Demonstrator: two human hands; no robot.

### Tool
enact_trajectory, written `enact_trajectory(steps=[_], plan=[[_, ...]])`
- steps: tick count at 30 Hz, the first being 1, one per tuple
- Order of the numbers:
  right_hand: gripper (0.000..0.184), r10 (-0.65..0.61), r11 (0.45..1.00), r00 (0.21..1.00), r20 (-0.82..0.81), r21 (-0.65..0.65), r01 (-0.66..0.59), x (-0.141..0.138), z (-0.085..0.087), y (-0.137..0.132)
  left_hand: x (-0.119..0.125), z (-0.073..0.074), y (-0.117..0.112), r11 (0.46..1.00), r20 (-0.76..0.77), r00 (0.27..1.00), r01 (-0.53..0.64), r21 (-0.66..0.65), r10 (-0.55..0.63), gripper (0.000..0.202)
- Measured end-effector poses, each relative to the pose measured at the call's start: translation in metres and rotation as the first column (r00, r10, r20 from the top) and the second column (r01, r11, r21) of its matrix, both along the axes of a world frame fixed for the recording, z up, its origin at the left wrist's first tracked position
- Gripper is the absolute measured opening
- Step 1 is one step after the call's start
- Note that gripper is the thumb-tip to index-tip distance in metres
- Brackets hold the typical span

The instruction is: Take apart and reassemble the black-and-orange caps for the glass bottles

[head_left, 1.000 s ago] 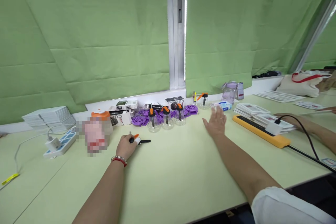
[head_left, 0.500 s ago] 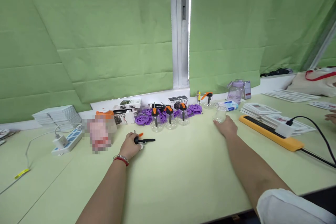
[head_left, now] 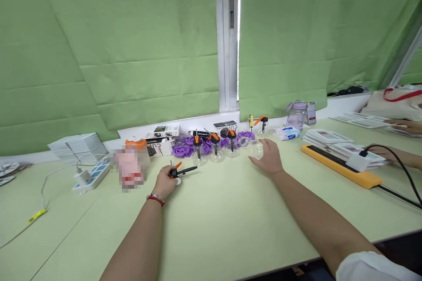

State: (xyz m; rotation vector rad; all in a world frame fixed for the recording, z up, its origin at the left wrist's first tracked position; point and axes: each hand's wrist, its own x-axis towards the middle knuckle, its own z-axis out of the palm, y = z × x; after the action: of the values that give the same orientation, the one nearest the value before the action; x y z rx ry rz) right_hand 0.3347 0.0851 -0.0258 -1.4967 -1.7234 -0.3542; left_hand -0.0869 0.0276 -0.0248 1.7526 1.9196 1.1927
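My left hand point(head_left: 167, 180), low over the table at centre left, is closed around a black lid with an orange lever point(head_left: 177, 171), its black stem pointing right. My right hand point(head_left: 270, 158) grips a small clear glass jar point(head_left: 258, 150) between thumb and fingers; the jar is tilted, its neck towards the left. Left of the jar stand three similar glass jars point(head_left: 216, 154), each topped with a black-and-orange lid. One more lidded jar point(head_left: 263, 131) stands behind my right hand. Purple openwork discs point(head_left: 183, 151) lie heaped behind the row.
White boxes point(head_left: 161, 148) and a blurred pink package point(head_left: 129, 169) lie at left, near a white power strip point(head_left: 95, 178). A yellow power strip point(head_left: 339, 166) and stacked cards point(head_left: 326, 137) lie at right. Another person's hands point(head_left: 404, 126) reach in at the right edge.
My right hand has moved left with the glass jar, which has tipped from upright. My left hand stays near its place with the lid's stem tilted up slightly. Another person's hands have reached further in.
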Motion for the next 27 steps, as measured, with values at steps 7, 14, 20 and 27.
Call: enact_trajectory(steps=[7,14,20,27], plan=[[0.069,0.328,0.944,0.903,0.278,-0.113,-0.309,-0.043,0.002,-0.017,0.011,0.002,-0.002,0.989,0.039,0.992,0.117,0.088,-0.120,0.045],[0.073,0.430,0.903,0.856,0.286,-0.158,-0.400,-0.077,0.000,-0.033,0.024,0.005,-0.007,0.969,0.030,0.969,0.243,0.044,-0.245,0.049],[0.075,0.495,0.869,0.825,0.273,-0.168,-0.466,-0.102,0.002,-0.049,0.035,0.009,-0.014,0.941,0.026,0.941,0.336,0.032,-0.336,0.049],[0.077,0.551,0.834,0.794,0.255,-0.191,-0.518,-0.117,0.002,-0.059,0.053,0.009,-0.016,0.860,0.045,0.860,0.507,0.055,-0.509,0.048]])
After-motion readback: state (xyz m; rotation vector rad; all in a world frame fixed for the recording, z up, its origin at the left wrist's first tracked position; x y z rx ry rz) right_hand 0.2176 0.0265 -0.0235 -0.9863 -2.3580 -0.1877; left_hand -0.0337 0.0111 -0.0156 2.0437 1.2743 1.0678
